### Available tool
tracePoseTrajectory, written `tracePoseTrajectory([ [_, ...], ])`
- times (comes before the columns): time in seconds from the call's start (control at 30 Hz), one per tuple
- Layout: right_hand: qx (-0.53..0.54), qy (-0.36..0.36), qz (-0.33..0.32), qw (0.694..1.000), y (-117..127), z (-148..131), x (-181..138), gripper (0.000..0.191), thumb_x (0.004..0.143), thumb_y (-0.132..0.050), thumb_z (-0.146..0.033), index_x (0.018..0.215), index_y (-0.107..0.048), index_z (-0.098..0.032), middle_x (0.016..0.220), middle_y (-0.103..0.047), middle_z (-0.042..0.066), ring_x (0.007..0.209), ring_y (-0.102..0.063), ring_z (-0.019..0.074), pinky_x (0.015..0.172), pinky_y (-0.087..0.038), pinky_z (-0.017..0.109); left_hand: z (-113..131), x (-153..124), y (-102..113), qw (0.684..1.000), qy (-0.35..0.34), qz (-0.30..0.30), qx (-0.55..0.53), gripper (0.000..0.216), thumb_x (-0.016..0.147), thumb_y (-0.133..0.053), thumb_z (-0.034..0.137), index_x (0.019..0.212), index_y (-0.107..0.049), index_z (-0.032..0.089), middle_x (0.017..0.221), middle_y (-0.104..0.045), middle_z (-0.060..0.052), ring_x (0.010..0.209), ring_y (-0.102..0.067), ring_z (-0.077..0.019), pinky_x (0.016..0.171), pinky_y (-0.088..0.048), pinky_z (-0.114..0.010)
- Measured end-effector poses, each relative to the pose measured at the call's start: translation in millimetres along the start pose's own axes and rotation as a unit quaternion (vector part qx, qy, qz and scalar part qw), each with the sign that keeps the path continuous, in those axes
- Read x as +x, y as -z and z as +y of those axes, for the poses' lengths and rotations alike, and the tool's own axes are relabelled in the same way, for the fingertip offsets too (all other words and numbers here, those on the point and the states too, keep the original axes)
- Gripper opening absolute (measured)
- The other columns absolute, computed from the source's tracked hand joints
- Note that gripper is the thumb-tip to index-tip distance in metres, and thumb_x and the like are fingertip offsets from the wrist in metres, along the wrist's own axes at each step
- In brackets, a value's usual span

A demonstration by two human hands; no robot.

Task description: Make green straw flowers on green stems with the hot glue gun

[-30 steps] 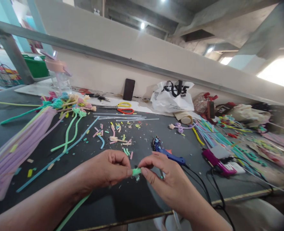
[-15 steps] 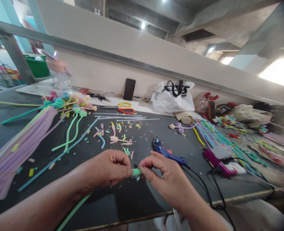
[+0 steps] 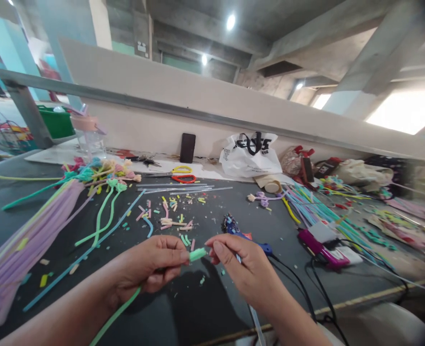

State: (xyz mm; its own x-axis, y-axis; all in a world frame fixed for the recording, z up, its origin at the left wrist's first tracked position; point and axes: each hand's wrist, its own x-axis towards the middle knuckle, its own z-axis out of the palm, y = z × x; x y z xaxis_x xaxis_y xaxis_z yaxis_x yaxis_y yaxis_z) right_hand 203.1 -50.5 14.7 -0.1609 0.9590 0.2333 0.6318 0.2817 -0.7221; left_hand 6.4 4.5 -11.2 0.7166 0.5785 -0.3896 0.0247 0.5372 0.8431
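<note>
My left hand (image 3: 158, 262) is closed, pinching a light green fuzzy chenille stem (image 3: 117, 313). The stem's long tail hangs down past my wrist. A thick, brighter green end (image 3: 197, 254) pokes out from thumb and forefinger, pointing right. Just right of that end is my right hand (image 3: 239, 264), its thumb and fingertips close together but apart from the green piece. A thin translucent stick (image 3: 256, 327) runs beneath the right palm and shows between the fingers, seemingly tucked in that hand. Behind the hands lie small cut green pieces (image 3: 185, 240).
A blue glue gun (image 3: 239, 230) lies behind my right hand, its cord trailing right. Farther back are scissors (image 3: 183, 179), clear sticks (image 3: 183, 187), a phone (image 3: 187, 148) and a white bag (image 3: 250, 156). Purple stems (image 3: 43, 235) lie left; a magenta device (image 3: 318, 247) right.
My right fingers have come away from the green end, which now shows more fully, tilted up in my left hand. The view has tipped upward a little.
</note>
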Motion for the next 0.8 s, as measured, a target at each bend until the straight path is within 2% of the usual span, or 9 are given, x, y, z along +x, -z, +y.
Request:
tracePoseTrajectory([
  [0.13, 0.003, 0.006, 0.025, 1.000, -5.4, -3.4, 0.8, 0.020, 0.087, -0.047, -0.026, 0.085, -0.065, -0.017, 0.075, -0.066, 0.002, 0.070, -0.060, 0.0125, 0.066, -0.045, 0.022, -2.5, 1.5, -0.2, 0.999, -0.010, 0.001, 0.031, 0.026, 0.073, -0.064, 0.039, 0.069, -0.049, 0.017, 0.045, -0.047, 0.008, 0.028, -0.021, 0.0007, 0.029, -0.009, -0.014],
  [0.37, 0.021, 0.006, 0.024, 0.999, -14.3, -5.8, 1.3, 0.012, 0.079, -0.052, -0.017, 0.080, -0.065, -0.016, 0.074, -0.066, 0.001, 0.070, -0.060, 0.0119, 0.067, -0.046, 0.021, -7.8, 5.0, -1.0, 0.996, -0.021, 0.018, 0.080, 0.030, 0.071, -0.066, 0.043, 0.067, -0.049, 0.018, 0.042, -0.044, 0.009, 0.027, -0.021, -0.0006, 0.027, -0.009, -0.014],
  [0.53, 0.020, -0.004, 0.043, 0.999, -18.6, -5.7, 1.2, 0.011, 0.072, -0.055, -0.011, 0.075, -0.064, -0.017, 0.070, -0.064, -0.001, 0.066, -0.059, 0.0109, 0.064, -0.045, 0.020, -10.4, 6.8, -0.7, 0.995, -0.030, 0.026, 0.090, 0.031, 0.068, -0.067, 0.043, 0.065, -0.048, 0.019, 0.040, -0.044, 0.009, 0.026, -0.022, -0.0013, 0.027, -0.010, -0.015],
  [0.8, 0.013, 0.010, 0.052, 0.999, -23.3, -4.2, 3.2, 0.013, 0.072, -0.053, -0.010, 0.070, -0.062, -0.018, 0.066, -0.063, -0.002, 0.063, -0.057, 0.0102, 0.062, -0.044, 0.020, -14.3, 10.8, 2.5, 0.996, -0.040, 0.020, 0.075, 0.032, 0.066, -0.069, 0.045, 0.065, -0.054, 0.017, 0.038, -0.043, 0.009, 0.027, -0.021, -0.0014, 0.029, -0.008, -0.016],
])
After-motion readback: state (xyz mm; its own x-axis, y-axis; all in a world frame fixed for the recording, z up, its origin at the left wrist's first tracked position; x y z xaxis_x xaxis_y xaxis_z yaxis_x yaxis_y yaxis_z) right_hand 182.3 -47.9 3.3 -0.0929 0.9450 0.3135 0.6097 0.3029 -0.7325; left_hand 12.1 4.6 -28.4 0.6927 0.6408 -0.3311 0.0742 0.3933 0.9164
